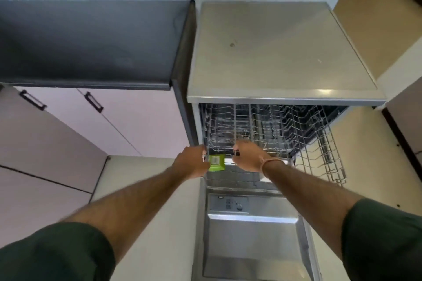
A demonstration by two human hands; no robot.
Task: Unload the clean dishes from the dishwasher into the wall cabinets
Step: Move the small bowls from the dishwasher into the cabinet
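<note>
The dishwasher (pixel 283 52) stands open with its steel door (pixel 251 242) folded down toward me. Its upper wire rack (pixel 271 128) is partly slid out and looks bare of dishes. A second wire rack (pixel 324 162) sticks out lower on the right. My left hand (pixel 191 164) grips the upper rack's front rail at its left corner. My right hand (pixel 247 157) grips the same rail further right. Between the two hands a green tag (pixel 216 162) hangs on the rail. No dishes show anywhere in the machine.
A dark countertop (pixel 91 41) runs along the left, with pale pink cabinet doors and black handles (pixel 93 101) beneath it. Beige furniture (pixel 383 25) stands at the upper right. Light floor lies on both sides of the door.
</note>
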